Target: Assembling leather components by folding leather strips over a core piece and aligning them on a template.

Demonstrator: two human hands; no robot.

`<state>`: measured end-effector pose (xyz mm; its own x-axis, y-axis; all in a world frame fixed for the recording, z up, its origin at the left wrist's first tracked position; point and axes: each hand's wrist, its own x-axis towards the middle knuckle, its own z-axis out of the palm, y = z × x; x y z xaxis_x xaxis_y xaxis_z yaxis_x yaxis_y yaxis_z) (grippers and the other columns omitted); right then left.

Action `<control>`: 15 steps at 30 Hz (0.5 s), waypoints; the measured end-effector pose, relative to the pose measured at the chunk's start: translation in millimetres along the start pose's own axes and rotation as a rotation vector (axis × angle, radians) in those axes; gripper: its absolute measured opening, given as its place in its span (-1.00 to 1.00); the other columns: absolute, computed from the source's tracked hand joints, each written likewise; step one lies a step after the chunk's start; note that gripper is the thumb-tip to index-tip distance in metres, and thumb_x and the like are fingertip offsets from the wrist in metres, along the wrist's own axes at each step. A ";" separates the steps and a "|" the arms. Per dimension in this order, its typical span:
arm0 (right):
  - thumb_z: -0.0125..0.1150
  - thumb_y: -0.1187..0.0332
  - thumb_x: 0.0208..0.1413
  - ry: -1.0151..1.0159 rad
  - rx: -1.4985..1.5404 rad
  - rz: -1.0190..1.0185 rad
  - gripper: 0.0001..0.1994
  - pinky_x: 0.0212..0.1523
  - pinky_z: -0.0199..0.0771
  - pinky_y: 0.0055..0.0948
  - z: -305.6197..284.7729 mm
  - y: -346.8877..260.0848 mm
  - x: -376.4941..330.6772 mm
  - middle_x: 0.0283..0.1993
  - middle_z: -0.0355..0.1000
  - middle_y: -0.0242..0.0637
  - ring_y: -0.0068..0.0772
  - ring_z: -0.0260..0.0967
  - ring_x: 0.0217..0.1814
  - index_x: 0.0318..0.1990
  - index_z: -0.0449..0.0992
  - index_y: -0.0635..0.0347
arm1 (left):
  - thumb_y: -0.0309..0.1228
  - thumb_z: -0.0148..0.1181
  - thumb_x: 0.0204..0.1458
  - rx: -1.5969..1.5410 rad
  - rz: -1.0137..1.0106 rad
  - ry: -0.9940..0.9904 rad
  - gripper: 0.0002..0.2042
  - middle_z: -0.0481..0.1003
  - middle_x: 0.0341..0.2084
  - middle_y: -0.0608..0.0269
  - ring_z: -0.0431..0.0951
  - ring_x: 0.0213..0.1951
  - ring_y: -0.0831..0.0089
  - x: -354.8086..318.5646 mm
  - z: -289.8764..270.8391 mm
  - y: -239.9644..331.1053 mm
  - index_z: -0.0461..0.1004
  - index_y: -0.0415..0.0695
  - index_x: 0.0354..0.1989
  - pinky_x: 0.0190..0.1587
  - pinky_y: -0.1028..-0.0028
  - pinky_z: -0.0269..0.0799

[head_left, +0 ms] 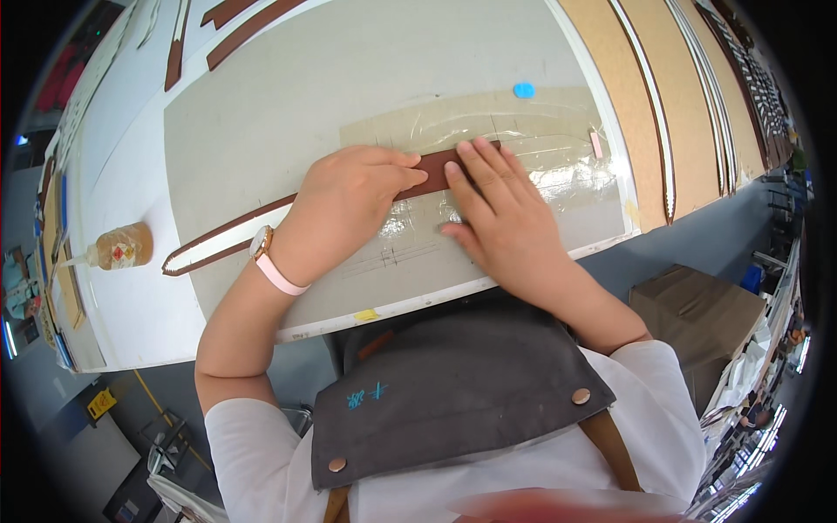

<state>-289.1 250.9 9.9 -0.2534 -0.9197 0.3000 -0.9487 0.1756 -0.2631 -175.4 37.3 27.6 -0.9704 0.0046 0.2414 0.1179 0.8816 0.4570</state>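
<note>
tabletop: white tabletop (131, 288) carries a grey cutting mat (261, 113); clear plastic film (558, 166) taped flat on it, looks like a work guide
strap: long brown leather strap with pale lining (227, 235) lies across the mat, pointed tip at left
hands: left hand (344, 205) and right hand (497, 209) both flat, fingers spread, gripping nothing, just pressing the strap down, probably so it stays put
bottle: small amber glue bottle (122, 247) well off to the left

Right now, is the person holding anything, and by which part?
Nothing is gripped. Both hands press a brown strap flat on the board: the left hand and right hand lie on its right end.
</note>
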 end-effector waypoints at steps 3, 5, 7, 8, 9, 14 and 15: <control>0.35 0.06 0.15 -0.023 0.005 0.050 -0.37 0.51 0.12 0.07 2.6 -9.6 3.9 0.37 0.32 0.11 0.11 0.19 0.51 0.22 0.46 0.39 | -0.66 0.24 0.02 -0.078 -0.067 0.023 -0.73 0.67 -0.15 0.21 0.67 -0.16 0.25 -1.7 2.7 -0.4 0.70 -0.10 -0.13 -0.12 0.37 0.62; 0.35 0.05 0.15 -0.039 -0.016 0.050 -0.36 0.51 0.11 0.07 1.6 -9.6 4.8 0.37 0.32 0.12 0.10 0.19 0.51 0.22 0.46 0.40 | -0.65 0.24 0.04 -0.127 -0.122 0.026 -0.74 0.66 -0.18 0.20 0.66 -0.19 0.25 -1.5 2.3 2.5 0.69 -0.11 -0.12 -0.15 0.37 0.61; 0.35 0.03 0.15 -0.055 -0.039 0.048 -0.36 0.52 0.10 0.07 1.5 -9.8 5.1 0.38 0.31 0.12 0.10 0.20 0.51 0.22 0.46 0.40 | -0.64 0.25 0.07 -0.176 -0.176 0.032 -0.75 0.65 -0.21 0.19 0.65 -0.22 0.26 -1.5 2.5 5.4 0.69 -0.12 -0.11 -0.18 0.37 0.59; 0.34 0.02 0.15 -0.065 -0.057 0.048 -0.34 0.52 0.09 0.08 2.3 -10.4 5.1 0.39 0.30 0.13 0.10 0.20 0.51 0.23 0.46 0.40 | -0.64 0.24 0.08 -0.183 -0.196 0.038 -0.76 0.63 -0.21 0.19 0.64 -0.25 0.26 -1.3 2.8 6.7 0.68 -0.13 -0.09 -0.20 0.37 0.58; 0.34 0.01 0.14 -0.076 -0.075 0.047 -0.33 0.52 0.08 0.09 3.0 -11.3 5.3 0.39 0.30 0.13 0.10 0.20 0.51 0.24 0.45 0.40 | -0.64 0.24 0.10 -0.190 -0.216 0.045 -0.76 0.62 -0.22 0.18 0.63 -0.28 0.26 -0.6 3.1 6.7 0.68 -0.14 -0.08 -0.21 0.37 0.57; 0.33 -0.06 0.13 -0.080 -0.057 0.088 -0.26 0.52 -0.04 0.26 4.6 -23.4 7.2 0.42 0.27 0.14 0.09 0.16 0.53 0.28 0.42 0.39 | -0.64 0.23 0.11 -0.221 -0.226 0.046 -0.78 0.59 -0.26 0.18 0.64 -0.30 0.29 4.9 2.4 5.9 0.68 -0.16 -0.11 -0.22 0.38 0.57; 0.32 -0.09 0.12 -0.078 -0.024 0.094 -0.24 0.52 -0.11 0.36 3.9 -24.3 6.6 0.43 0.25 0.13 0.10 0.14 0.54 0.30 0.41 0.38 | -0.64 0.22 0.10 -0.221 -0.225 0.030 -0.79 0.58 -0.29 0.19 0.66 -0.30 0.30 6.7 1.6 6.4 0.68 -0.16 -0.14 -0.21 0.36 0.59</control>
<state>-266.9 239.2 14.6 -0.3273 -0.9229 0.2028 -0.9257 0.2701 -0.2647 -181.5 43.7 30.7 -0.9710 -0.1960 0.1371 -0.0529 0.7348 0.6762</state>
